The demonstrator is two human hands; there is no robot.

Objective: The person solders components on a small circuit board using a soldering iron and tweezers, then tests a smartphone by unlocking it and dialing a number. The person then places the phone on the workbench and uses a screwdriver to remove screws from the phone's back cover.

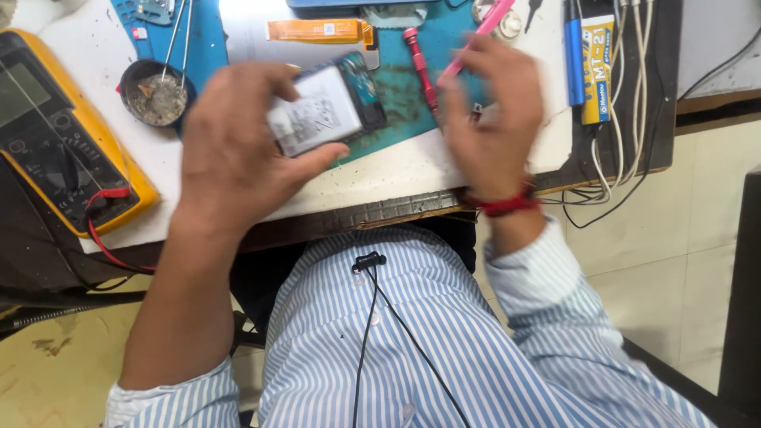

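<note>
Mid-prying: left hand (238, 143) gripped the phone (325, 107); right hand (491, 119), blurred, apparently pinched a pink tool (483, 28), needing a seam.

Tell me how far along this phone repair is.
Done: the phone is already opened, its back off and battery exposed. In hand: the left hand holds the phone above the blue mat, and the right hand grips a pink tool. Left: the phone is not closed; the orange flex strip and red screwdriver lie unused.
</note>
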